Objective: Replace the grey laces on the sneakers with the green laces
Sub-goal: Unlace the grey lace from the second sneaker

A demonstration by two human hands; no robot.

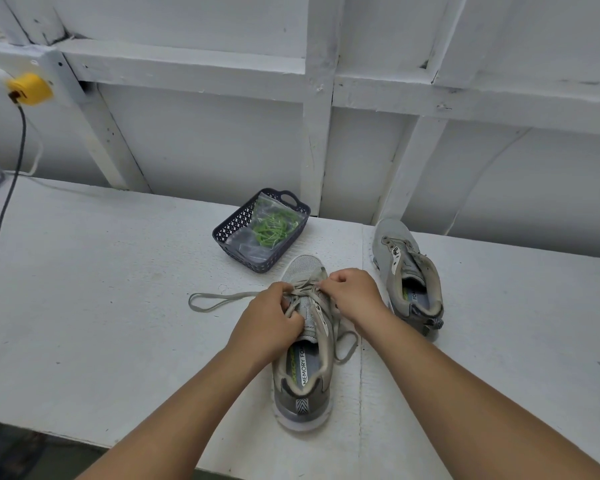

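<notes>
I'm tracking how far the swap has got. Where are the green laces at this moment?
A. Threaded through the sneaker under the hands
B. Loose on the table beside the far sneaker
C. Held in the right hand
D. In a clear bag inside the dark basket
D: the green laces lie in a clear bag in the dark basket behind the near sneaker, where both hands work on the grey lace.

I see both hands on the near sneaker [303, 358]: my left hand [269, 320] and right hand [354, 296] pinch its grey lace [219, 301]. Far behind, a basket [232, 226] holds bagged green laces [274, 226]; the second sneaker [409, 275] sits right.
</notes>
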